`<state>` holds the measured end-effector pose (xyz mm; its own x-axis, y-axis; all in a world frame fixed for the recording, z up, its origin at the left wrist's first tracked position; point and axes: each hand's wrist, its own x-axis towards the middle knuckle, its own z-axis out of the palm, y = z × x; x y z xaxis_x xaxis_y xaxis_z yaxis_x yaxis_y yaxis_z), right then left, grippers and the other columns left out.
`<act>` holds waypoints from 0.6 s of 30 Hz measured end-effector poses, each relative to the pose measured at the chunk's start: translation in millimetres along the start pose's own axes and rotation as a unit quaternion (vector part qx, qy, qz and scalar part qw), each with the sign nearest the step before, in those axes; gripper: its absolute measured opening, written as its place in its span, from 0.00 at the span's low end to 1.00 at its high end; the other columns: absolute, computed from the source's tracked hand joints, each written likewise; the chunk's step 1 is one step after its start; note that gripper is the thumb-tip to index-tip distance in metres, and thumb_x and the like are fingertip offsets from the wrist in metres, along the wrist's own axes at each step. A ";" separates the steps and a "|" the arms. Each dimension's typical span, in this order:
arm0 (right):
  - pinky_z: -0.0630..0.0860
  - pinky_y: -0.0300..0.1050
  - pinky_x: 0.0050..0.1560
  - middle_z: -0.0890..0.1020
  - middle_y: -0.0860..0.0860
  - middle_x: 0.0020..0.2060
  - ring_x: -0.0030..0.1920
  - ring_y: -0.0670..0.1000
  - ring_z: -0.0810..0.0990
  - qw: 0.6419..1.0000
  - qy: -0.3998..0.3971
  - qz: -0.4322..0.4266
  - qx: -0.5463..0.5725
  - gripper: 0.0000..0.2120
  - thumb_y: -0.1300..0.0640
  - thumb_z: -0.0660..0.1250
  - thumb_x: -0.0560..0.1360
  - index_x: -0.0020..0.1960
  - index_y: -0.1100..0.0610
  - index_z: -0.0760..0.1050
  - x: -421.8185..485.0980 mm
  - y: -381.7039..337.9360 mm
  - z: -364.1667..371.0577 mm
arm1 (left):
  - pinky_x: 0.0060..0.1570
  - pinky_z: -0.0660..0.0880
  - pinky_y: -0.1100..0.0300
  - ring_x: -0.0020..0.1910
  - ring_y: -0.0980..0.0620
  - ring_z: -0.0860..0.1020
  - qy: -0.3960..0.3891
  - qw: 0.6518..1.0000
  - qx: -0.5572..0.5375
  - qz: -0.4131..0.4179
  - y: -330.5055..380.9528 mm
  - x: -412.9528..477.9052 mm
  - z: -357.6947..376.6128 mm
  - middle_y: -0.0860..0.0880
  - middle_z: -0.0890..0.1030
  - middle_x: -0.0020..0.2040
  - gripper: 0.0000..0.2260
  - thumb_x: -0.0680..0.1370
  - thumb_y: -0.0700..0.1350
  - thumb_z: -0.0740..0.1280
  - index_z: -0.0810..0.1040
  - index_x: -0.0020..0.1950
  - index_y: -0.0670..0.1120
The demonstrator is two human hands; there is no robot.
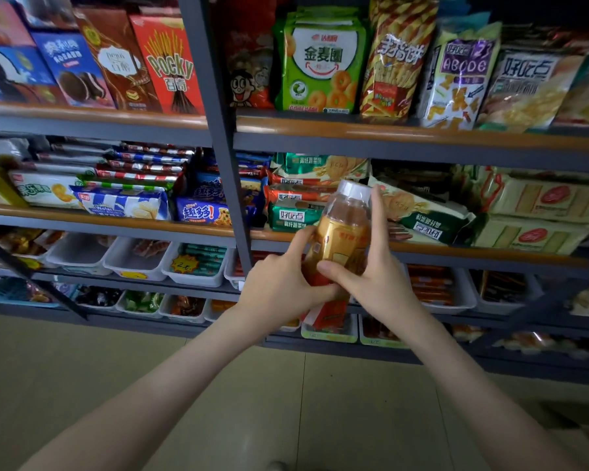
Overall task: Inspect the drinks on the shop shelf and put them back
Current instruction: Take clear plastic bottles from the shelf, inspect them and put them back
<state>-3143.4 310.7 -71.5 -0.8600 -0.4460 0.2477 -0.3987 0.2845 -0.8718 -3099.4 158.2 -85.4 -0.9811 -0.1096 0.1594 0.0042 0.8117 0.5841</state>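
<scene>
Holding a drink bottle in both hands at the snack shelves

Both hands are closed round one drink bottle (343, 229), which is held in the air just right of the grey upright post (225, 147) that divides the shelving. It is level with the third shelf board from the top. The bottle is clear, filled with an amber drink, and has a gold and orange label and a white cap (354, 190). It tilts slightly, with the cap leaning away from the post.

The left hand (281, 287) grips the lower part of the bottle on the side nearer the post, its thumb lying up along the label. The right hand (374, 277) grips from the far side, with its thumb pressed across the front of the label and its forefinger stretched up the bottle's side to the cap.

Behind the bottle, right of the post, packets of biscuits lie stacked on the shelf. High up and right of the post stands a green snack bag (320, 59). Left of the post, on the top shelf, stands a red Pocky box (170, 62). Lower on that side is a row of white trays (133, 263) holding small sweets.
</scene>
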 end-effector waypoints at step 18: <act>0.59 0.41 0.74 0.50 0.36 0.76 0.76 0.40 0.53 0.813 0.376 -0.443 -0.021 0.54 0.52 0.77 0.68 0.74 0.34 0.39 251.2 -185.5 -119.5 | 0.66 0.67 0.49 0.69 0.43 0.68 0.483 0.814 0.178 0.270 20.1 219.3 -259.1 0.41 0.70 0.70 0.24 0.77 0.52 0.61 0.71 0.71 0.44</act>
<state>-3323.5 247.3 203.0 -0.1736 0.1502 0.9733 -0.9654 0.1694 -0.1984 -3264.4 1.8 167.4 -0.2438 0.0584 0.9681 0.1598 0.9870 -0.0193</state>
